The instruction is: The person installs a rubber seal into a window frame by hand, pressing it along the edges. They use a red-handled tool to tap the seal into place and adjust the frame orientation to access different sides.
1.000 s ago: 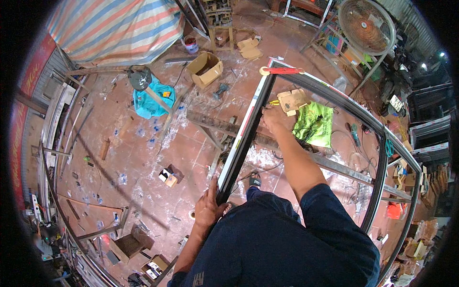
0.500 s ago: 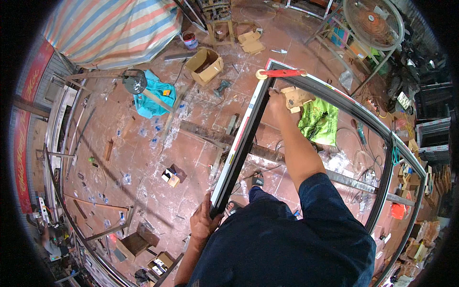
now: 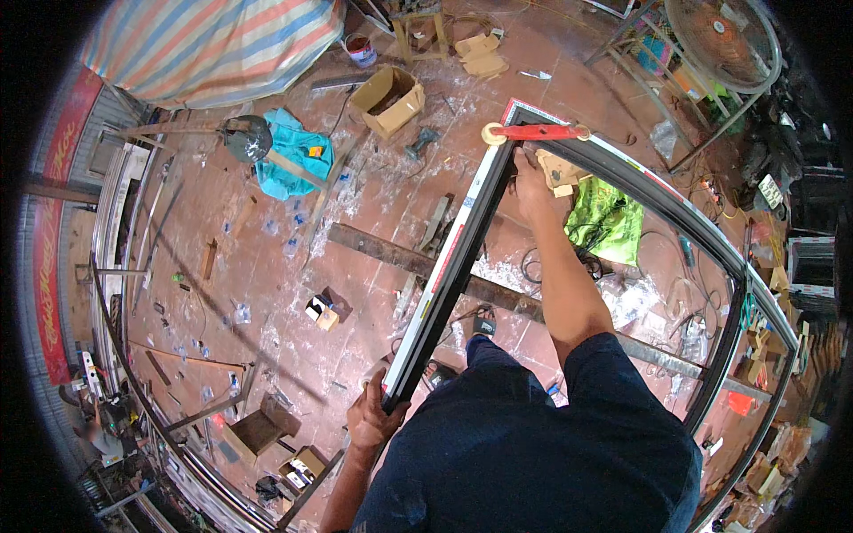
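Your left hand (image 3: 371,417) has its fingers curled around the near end of the black-and-white window frame (image 3: 466,258) before you, probably steadying it; your right hand (image 3: 530,185) is at its inner edge near the red-barred corner, fingers too hidden to judge. Beyond, the cardboard box (image 3: 407,108) gapes, contents unclear; the lower-left carton (image 3: 313,459) holds white pieces.

The large frame (image 3: 460,259) is black with a pale outer face bearing coloured marks. One side slants from lower left to a far corner; another stretches rightward to a black crossbar (image 3: 722,357) and beyond.
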{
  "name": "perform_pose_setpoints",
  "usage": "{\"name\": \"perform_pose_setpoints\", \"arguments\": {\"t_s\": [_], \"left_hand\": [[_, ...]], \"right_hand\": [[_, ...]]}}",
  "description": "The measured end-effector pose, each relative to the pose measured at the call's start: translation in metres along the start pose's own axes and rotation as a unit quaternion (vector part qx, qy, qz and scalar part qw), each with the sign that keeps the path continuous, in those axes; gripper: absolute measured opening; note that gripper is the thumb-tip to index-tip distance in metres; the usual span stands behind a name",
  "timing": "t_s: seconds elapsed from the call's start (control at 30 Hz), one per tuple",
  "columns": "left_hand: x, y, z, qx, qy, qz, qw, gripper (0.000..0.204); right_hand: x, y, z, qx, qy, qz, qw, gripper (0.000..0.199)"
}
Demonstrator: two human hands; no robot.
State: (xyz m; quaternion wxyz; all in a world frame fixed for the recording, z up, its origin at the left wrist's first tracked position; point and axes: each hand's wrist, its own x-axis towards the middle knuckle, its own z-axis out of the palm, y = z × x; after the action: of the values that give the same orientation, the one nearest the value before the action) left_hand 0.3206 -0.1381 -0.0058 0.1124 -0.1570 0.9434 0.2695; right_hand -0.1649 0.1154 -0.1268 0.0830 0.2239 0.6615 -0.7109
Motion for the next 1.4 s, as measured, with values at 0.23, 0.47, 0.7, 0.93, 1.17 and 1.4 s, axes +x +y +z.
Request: {"name": "perform_pose_setpoints", "arguments": {"t_s": [0.23, 0.47, 0.7, 0.93, 1.17, 1.4], "left_hand": [[0.009, 0.001, 0.001, 0.006, -0.011, 0.012, 1.0, 0.09], [0.008, -0.002, 0.002, 0.002, -0.011, 0.0, 1.0, 0.092], [0.011, 0.005, -0.003, 0.001, -0.022, 0.002, 1.0, 0.086], [0.008, 0.006, -0.002, -0.01, -0.019, -0.015, 1.0, 0.088], [0.009, 0.006, -0.002, 0.016, -0.021, -0.015, 1.0, 0.091], [0.008, 0.01, -0.006, 0.008, -0.02, -0.02, 1.0, 0.089]], "right_hand": [[0.015, 0.028, 0.004, -0.213, 0.124, -0.262, 0.933, 0.042], [-0.01, 0.049, 0.023, 0.012, 0.104, -0.182, 0.978, 0.044], [0.011, 0.051, 0.01, -0.233, 0.113, -0.3, 0.918, 0.047], [-0.001, 0.016, 0.017, -0.178, 0.143, -0.18, 0.957, 0.055], [0.024, 0.002, 0.017, -0.104, 0.125, -0.181, 0.97, 0.061], [0.032, 0.012, 0.02, -0.109, 0.161, -0.187, 0.963, 0.06]]}}
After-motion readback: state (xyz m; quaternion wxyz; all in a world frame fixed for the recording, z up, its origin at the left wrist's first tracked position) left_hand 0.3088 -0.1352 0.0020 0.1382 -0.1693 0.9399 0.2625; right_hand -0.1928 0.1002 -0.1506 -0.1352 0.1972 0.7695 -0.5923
